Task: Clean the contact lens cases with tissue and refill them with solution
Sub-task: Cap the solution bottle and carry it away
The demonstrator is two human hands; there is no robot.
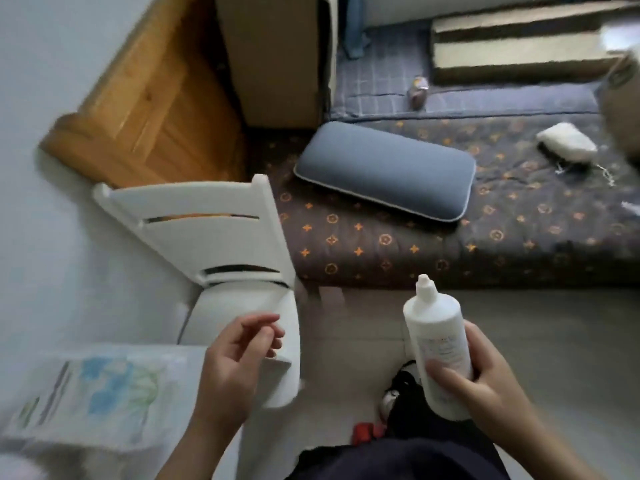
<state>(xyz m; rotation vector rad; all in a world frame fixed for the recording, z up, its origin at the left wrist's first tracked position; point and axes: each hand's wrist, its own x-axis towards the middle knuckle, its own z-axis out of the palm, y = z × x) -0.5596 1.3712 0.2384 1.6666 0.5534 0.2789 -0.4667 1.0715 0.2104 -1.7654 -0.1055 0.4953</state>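
Fingers [446, 370] of my right hand [485, 382] wrap the white bottle [438, 341], upright, nozzle up, above the floor. My left hand [235, 351] hangs relaxed, loosely curled, holding nothing, by the white chair [207, 230].

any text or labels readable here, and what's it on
None can be read.
White solution bottle in the right hand: faint label print, too blurred.
Tissue pack at lower left: blue and green print, grey lines of text, too blurred.
Brown bedspread: orange symbols, no words.
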